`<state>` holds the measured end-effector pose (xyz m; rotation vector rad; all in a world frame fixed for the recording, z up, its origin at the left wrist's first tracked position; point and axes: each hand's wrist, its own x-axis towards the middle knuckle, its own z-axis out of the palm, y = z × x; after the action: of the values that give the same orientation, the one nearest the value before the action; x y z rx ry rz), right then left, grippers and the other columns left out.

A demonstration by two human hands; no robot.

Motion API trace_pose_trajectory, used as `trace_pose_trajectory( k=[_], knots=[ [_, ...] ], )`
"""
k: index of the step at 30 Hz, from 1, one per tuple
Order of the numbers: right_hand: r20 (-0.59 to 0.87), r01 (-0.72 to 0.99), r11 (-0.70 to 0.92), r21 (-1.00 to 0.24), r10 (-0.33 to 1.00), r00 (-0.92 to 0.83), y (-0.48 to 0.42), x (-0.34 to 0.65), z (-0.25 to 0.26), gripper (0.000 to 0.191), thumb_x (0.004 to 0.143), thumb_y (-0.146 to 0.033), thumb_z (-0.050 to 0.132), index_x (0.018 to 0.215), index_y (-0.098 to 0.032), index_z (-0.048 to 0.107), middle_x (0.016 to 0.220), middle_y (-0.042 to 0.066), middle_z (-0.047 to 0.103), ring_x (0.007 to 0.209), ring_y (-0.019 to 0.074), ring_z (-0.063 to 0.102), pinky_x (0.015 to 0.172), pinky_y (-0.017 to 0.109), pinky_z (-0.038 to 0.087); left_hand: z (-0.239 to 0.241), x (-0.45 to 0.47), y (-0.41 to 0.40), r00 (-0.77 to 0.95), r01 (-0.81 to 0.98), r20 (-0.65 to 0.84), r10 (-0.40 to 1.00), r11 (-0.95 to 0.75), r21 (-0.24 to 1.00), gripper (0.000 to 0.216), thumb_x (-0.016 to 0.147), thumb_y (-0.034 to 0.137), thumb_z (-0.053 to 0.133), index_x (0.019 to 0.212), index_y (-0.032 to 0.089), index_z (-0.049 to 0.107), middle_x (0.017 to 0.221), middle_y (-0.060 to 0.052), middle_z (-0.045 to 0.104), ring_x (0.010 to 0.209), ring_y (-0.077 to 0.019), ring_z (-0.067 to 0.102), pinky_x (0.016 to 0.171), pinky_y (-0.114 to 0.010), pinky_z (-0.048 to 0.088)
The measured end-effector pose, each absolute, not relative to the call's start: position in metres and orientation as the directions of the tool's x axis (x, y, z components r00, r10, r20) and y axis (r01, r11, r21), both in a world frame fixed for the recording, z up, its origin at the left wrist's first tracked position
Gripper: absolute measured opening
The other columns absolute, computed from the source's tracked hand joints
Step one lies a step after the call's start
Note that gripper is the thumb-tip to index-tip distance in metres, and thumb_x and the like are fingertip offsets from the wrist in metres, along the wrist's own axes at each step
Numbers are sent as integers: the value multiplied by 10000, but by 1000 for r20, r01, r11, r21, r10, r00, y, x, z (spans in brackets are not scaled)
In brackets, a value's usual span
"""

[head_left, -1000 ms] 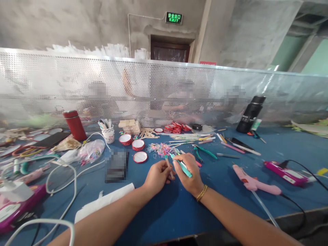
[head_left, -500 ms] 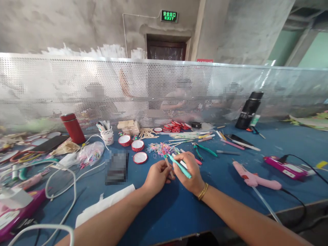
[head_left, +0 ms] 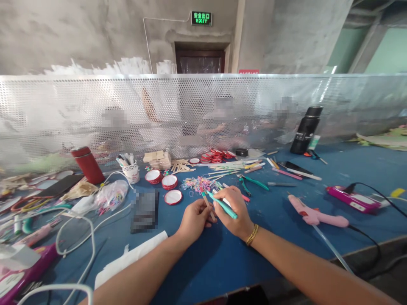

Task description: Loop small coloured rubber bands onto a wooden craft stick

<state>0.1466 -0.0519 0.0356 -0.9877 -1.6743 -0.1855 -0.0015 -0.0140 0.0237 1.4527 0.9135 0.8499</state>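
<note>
My left hand (head_left: 194,219) pinches a thin wooden stick (head_left: 206,201) that leans away from me over the blue table (head_left: 222,258). My right hand (head_left: 234,210) is closed round a teal pen-like tool (head_left: 222,205), its tip close to the stick's upper end. A gold bracelet (head_left: 252,235) sits on my right wrist. Just beyond both hands lies a heap of small coloured rubber bands (head_left: 197,184).
Green pliers (head_left: 252,181) and a pink glue gun (head_left: 313,215) lie to the right, with a purple device (head_left: 352,199) and black flask (head_left: 304,129) farther off. Red-rimmed lids (head_left: 168,182), a red flask (head_left: 86,164), a cup of pens (head_left: 131,171) and white cables (head_left: 79,220) crowd the left. People sit behind a perforated screen (head_left: 190,110).
The view has drifted a little, so things on the table sit slightly lower and to the left. My hands keep the same grip on the stick and the teal tool.
</note>
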Motion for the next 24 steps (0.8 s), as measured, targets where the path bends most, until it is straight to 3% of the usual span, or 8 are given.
trace_pose_trajectory(
  k=[24],
  knots=[
    [851, 685, 605, -406, 523, 42, -49, 147, 33, 82, 820, -182, 560, 891, -221, 574, 803, 11, 633, 777, 187, 565, 858, 391, 420, 26, -2, -15, 454, 68, 11, 891, -46, 997, 341, 769, 471, 648, 876, 155, 575, 698, -24, 661, 599, -118, 647, 492, -182, 483]
  ],
)
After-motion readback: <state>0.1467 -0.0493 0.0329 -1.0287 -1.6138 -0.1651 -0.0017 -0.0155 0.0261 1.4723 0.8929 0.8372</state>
